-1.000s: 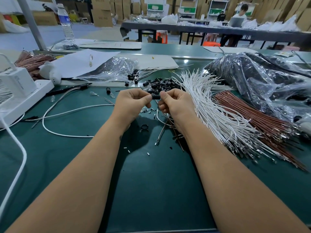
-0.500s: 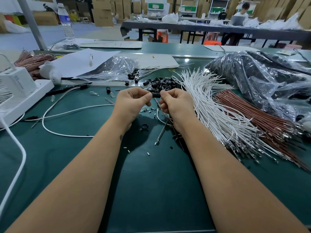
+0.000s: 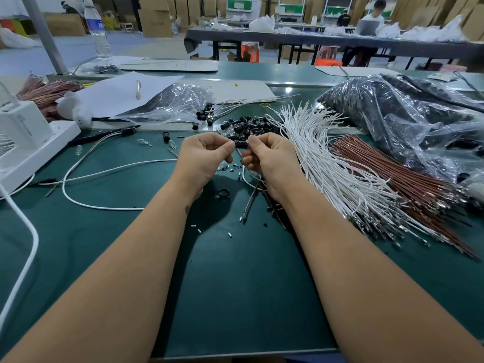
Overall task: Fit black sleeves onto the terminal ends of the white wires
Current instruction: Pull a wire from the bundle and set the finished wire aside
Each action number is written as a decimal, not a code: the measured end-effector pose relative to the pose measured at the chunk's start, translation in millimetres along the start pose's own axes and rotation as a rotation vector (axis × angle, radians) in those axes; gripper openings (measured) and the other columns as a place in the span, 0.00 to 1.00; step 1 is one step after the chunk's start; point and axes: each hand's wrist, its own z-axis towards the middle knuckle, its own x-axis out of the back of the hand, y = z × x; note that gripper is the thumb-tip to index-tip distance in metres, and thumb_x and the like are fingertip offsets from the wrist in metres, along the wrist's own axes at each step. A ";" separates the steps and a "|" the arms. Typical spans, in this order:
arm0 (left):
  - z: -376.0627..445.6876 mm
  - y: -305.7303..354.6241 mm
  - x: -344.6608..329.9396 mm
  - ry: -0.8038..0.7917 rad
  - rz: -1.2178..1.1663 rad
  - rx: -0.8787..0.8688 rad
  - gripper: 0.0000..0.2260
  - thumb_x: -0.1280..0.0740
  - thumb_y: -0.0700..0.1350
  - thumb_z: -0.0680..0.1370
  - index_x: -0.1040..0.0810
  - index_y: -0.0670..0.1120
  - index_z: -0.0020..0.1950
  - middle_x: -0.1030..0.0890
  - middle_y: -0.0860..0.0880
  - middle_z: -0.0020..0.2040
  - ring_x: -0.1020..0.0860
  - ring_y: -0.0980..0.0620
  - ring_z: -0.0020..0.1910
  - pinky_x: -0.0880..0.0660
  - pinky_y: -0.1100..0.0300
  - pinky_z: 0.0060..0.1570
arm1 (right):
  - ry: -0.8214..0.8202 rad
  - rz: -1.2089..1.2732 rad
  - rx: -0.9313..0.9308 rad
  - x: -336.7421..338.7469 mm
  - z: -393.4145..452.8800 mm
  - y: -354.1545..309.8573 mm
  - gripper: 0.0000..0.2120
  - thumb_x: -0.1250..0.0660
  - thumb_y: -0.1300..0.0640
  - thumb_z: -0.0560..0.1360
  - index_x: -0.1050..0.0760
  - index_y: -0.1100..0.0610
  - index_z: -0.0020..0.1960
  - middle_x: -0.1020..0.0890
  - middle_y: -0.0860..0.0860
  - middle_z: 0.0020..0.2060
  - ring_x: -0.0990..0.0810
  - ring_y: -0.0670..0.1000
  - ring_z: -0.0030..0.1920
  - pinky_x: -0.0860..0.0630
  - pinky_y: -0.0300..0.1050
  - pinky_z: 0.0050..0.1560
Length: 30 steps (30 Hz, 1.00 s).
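From the head camera I see both hands raised just above a green table (image 3: 235, 297). The left hand (image 3: 203, 158) and the right hand (image 3: 272, 159) meet fingertip to fingertip, each pinching one end of a short black sleeve (image 3: 241, 144) held level between them. A thin wire (image 3: 248, 176) drops from under the right hand toward the table (whether its end sits inside the sleeve, I cannot tell; the fingers cover it).

Just beyond the hands lies a loose heap of black sleeves (image 3: 247, 127). To the right of it, a fanned bundle of white wires (image 3: 330, 163) spreads across the table, its metal ends pointing toward me, with a bundle of brown wires (image 3: 408, 184) beside it. A clear plastic bag (image 3: 408, 119) of dark parts lies at far right. At left sits a white power strip (image 3: 34, 150), near a sheet of paper (image 3: 123, 93) and a water bottle (image 3: 98, 32).
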 end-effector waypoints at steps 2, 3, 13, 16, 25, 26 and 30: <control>-1.3 -0.7 -1.8 0.009 0.008 -0.006 0.03 0.31 0.39 0.77 0.20 0.41 0.43 0.22 0.46 0.31 0.31 0.62 0.20 0.37 0.74 0.25 | 0.003 -0.012 0.000 -1.8 0.4 0.2 0.08 0.38 0.60 0.81 0.27 0.59 0.43 0.21 0.53 0.31 0.23 0.45 0.27 0.27 0.36 0.28; -1.7 -1.5 -2.6 0.021 0.016 -0.007 0.04 0.31 0.39 0.77 0.20 0.42 0.42 0.22 0.46 0.31 0.31 0.63 0.20 0.36 0.74 0.25 | 0.010 -0.027 0.001 -2.7 0.8 0.2 0.08 0.39 0.60 0.81 0.27 0.59 0.43 0.21 0.53 0.32 0.23 0.44 0.27 0.27 0.36 0.28; 1.5 -3.0 0.9 0.032 -0.088 0.021 0.05 0.32 0.38 0.77 0.21 0.48 0.43 0.20 0.53 0.32 0.27 0.60 0.26 0.30 0.68 0.28 | -0.035 0.024 -0.088 -0.3 2.2 -3.3 0.06 0.34 0.69 0.75 0.25 0.60 0.47 0.17 0.55 0.35 0.19 0.46 0.30 0.24 0.37 0.31; -0.3 -1.0 -1.1 0.015 -0.054 -0.002 0.07 0.30 0.37 0.76 0.20 0.48 0.42 0.19 0.52 0.33 0.23 0.60 0.30 0.26 0.67 0.31 | -0.076 0.021 -0.050 -1.6 2.3 -3.1 0.09 0.34 0.71 0.74 0.23 0.58 0.46 0.19 0.54 0.36 0.21 0.45 0.30 0.24 0.37 0.33; -0.4 -3.3 -6.3 0.057 0.386 -0.127 0.04 0.30 0.44 0.75 0.19 0.45 0.43 0.21 0.53 0.34 0.26 0.59 0.32 0.29 0.67 0.36 | -0.042 -0.008 0.079 0.6 2.5 0.7 0.06 0.31 0.66 0.75 0.20 0.58 0.42 0.20 0.50 0.32 0.22 0.43 0.30 0.24 0.35 0.36; -0.4 -3.5 -6.0 0.049 0.389 -0.120 0.04 0.30 0.44 0.75 0.19 0.45 0.43 0.21 0.54 0.34 0.26 0.61 0.31 0.30 0.69 0.35 | -0.033 -0.016 0.083 0.6 2.8 1.0 0.06 0.31 0.65 0.75 0.20 0.57 0.42 0.20 0.50 0.32 0.23 0.42 0.30 0.25 0.34 0.35; 0.7 -5.9 -3.7 -0.010 0.301 -0.070 0.03 0.31 0.43 0.76 0.19 0.44 0.43 0.22 0.53 0.32 0.29 0.65 0.26 0.32 0.73 0.30 | -0.033 -0.044 0.069 1.0 3.1 2.1 0.06 0.31 0.65 0.75 0.21 0.57 0.41 0.20 0.50 0.31 0.23 0.42 0.30 0.25 0.34 0.35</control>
